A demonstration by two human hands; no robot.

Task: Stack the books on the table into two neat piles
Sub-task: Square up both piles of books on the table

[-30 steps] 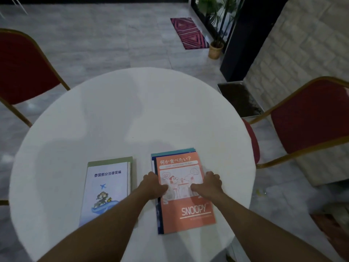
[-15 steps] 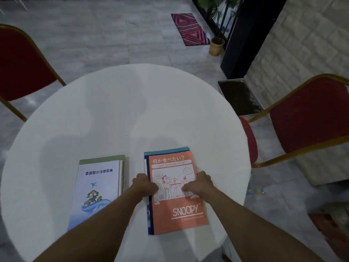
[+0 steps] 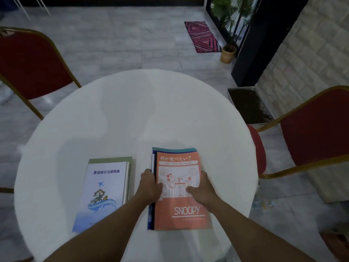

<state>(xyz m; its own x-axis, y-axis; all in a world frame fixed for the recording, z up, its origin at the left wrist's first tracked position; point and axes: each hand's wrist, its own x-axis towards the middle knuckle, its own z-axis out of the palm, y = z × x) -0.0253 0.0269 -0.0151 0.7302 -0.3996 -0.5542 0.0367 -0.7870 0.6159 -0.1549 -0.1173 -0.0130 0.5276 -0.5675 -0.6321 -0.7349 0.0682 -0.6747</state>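
Note:
Two piles of books lie on the round white table (image 3: 132,114). The right pile has an orange Snoopy book (image 3: 181,214) on top, with dark blue and teal books showing at its left and far edges. My left hand (image 3: 150,184) grips the pile's left edge, thumb on the cover. My right hand (image 3: 201,188) grips the right edge, thumb also on the cover. The left pile is topped by a white and blue book (image 3: 103,191) with an aeroplane picture, over a green book (image 3: 111,160). Neither hand touches the left pile.
A red chair with a gold frame (image 3: 28,67) stands at the far left, another red chair (image 3: 313,137) at the right. On the floor beyond are a tray of dark soil (image 3: 249,104), a potted plant (image 3: 228,53) and a patterned mat (image 3: 203,36).
Both hands stay on the sides of the right pile. The pile's edges look slightly more aligned. The view has shifted a little as my head moved.

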